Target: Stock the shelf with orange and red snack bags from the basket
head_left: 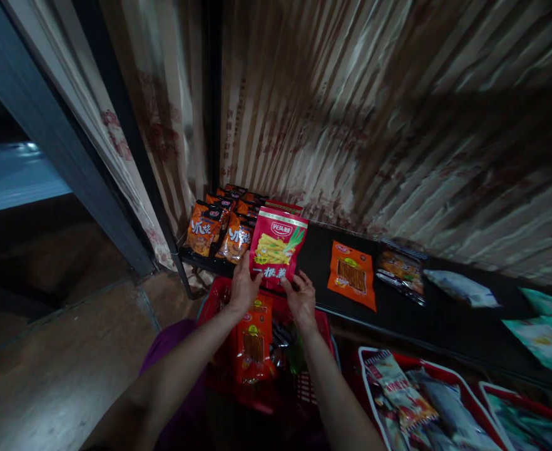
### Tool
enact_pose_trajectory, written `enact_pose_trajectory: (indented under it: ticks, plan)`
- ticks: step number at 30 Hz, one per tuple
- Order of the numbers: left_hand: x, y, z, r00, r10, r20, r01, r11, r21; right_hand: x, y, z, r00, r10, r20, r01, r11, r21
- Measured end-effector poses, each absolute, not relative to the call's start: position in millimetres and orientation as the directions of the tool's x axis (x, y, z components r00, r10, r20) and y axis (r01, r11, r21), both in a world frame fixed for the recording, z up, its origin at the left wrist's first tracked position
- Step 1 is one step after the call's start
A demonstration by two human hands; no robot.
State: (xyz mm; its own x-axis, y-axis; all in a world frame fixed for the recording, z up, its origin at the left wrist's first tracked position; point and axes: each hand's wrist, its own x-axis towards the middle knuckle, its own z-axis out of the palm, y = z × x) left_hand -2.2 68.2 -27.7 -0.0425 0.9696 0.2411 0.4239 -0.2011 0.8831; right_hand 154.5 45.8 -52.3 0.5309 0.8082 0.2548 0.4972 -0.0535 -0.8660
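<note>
Both hands grip a red snack bag [278,244] with a picture of yellow sticks, held upright at the front edge of a dark shelf [314,250]. My left hand [244,285] is closed on its lower left side, and my right hand [301,297] pinches its lower right corner. Another red bag [285,207] shows just behind it. To the left stand rows of orange-and-black snack bags [204,230]. Below my hands is a red basket [217,293] with orange packets [254,344] in it.
Farther right on the shelf lie an orange packet [352,274], a dark bag [402,269], a white bag [462,288] and green bags [543,341]. White-rimmed red baskets [361,360] of snacks stand below. A dark metal post [130,131] rises at left, before pleated sheeting [276,94].
</note>
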Motion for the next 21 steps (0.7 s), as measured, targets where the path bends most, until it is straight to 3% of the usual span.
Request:
enact_pose_trajectory:
  ticks: [4,12,16,21]
  plan:
    - [0.9,68.0,-35.2,0.023,0.943,0.331,0.549,-0.289,0.785,154.7,44.9,-58.0,0.508,0.834,0.214,0.468,-0.059,-0.882]
    - [4.6,59.4,-38.7,0.185,0.810,0.557,0.765,-0.474,0.436,149.4,38.2,-51.5,0.509,0.837,0.200,0.499,-0.098,-0.861]
    - [9.5,60.8,-46.8,0.278,0.773,0.570,0.730,-0.556,0.398,146.9,35.2,-45.6,0.542,0.825,0.157,0.448,-0.126,-0.885]
    - [14.5,65.1,-52.7,0.268,0.773,0.575,0.722,-0.556,0.412,150.1,44.0,-43.3,0.545,0.837,0.044,0.191,-0.073,-0.979]
